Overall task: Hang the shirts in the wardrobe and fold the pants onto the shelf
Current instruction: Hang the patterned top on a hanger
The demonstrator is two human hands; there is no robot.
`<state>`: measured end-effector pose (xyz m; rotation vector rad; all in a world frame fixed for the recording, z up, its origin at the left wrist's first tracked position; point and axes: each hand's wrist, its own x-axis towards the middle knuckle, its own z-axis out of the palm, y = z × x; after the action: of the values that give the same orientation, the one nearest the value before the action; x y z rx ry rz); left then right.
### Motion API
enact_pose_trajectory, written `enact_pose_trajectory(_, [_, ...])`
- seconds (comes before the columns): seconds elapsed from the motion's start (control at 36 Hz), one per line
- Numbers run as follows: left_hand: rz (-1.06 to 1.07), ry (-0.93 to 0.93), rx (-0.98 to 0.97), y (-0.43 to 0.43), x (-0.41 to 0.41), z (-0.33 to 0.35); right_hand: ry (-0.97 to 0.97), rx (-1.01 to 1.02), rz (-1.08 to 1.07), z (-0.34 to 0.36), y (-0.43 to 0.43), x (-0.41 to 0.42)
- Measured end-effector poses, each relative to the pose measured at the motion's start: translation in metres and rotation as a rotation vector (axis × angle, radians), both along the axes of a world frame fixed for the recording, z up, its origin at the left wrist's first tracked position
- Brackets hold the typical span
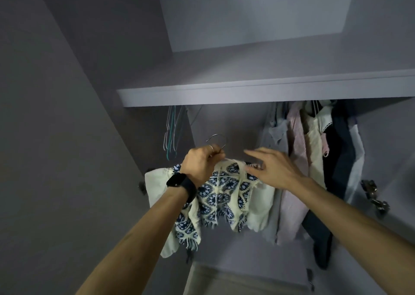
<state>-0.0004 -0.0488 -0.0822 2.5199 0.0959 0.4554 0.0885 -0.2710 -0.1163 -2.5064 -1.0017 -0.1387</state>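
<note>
A cream shirt with a blue pattern (pixel 222 195) hangs on a metal hanger (pixel 216 138) in front of the open wardrobe. My left hand (pixel 199 164), a black watch on its wrist, grips the hanger's neck just below the hook. The hook is free in the air, below the shelf (pixel 247 93). To the right, my right hand (pixel 274 166) is spread with straight fingers, and its fingertips touch the shirt's right shoulder.
Several garments (pixel 314 160) hang at the right under the shelf. Empty wire hangers (pixel 171 130) hang at the left. Between them lies a gap. Door hinges (pixel 374 195) show at the right.
</note>
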Motion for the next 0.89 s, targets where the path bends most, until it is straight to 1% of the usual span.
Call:
enact_pose_trajectory(0.11, [-0.089, -0.025, 0.004, 0.000, 0.007, 0.004, 0.006, -0.060, 0.032, 0.012, 0.007, -0.007])
enact_pose_trajectory(0.22, [-0.159, -0.031, 0.001, 0.007, 0.012, 0.007, -0.053, -0.113, 0.021, 0.018, 0.011, -0.019])
enact_pose_trajectory(0.28, [-0.195, -0.040, 0.000, 0.015, 0.013, 0.009, -0.091, -0.116, -0.024, 0.019, 0.017, -0.029])
enact_pose_trajectory(0.33, [-0.222, -0.045, 0.039, 0.020, 0.017, 0.011, -0.129, -0.095, -0.078, 0.020, 0.021, -0.040])
enact_pose_trajectory(0.42, [-0.260, -0.059, 0.194, 0.030, 0.022, 0.011, -0.173, -0.115, -0.191, 0.016, 0.028, -0.055])
enact_pose_trajectory(0.5, [-0.220, -0.117, 0.357, 0.040, 0.026, 0.012, -0.141, -0.163, -0.282, 0.010, 0.027, -0.063])
enact_pose_trajectory(0.58, [-0.168, -0.203, 0.434, 0.055, 0.031, 0.015, -0.098, -0.181, -0.388, 0.005, 0.026, -0.067])
enact_pose_trajectory(0.64, [-0.139, -0.306, 0.462, 0.062, 0.038, 0.021, -0.080, -0.177, -0.438, 0.004, 0.027, -0.065])
enact_pose_trajectory(0.72, [-0.120, -0.444, 0.577, 0.066, 0.056, 0.034, -0.060, -0.178, -0.480, 0.004, 0.030, -0.062])
enact_pose_trajectory(0.81, [-0.078, -0.467, 0.634, 0.069, 0.081, 0.040, -0.025, -0.211, -0.514, 0.003, 0.036, -0.055])
enact_pose_trajectory(0.89, [-0.035, -0.460, 0.612, 0.065, 0.104, 0.032, -0.024, -0.246, -0.547, 0.003, 0.040, -0.041])
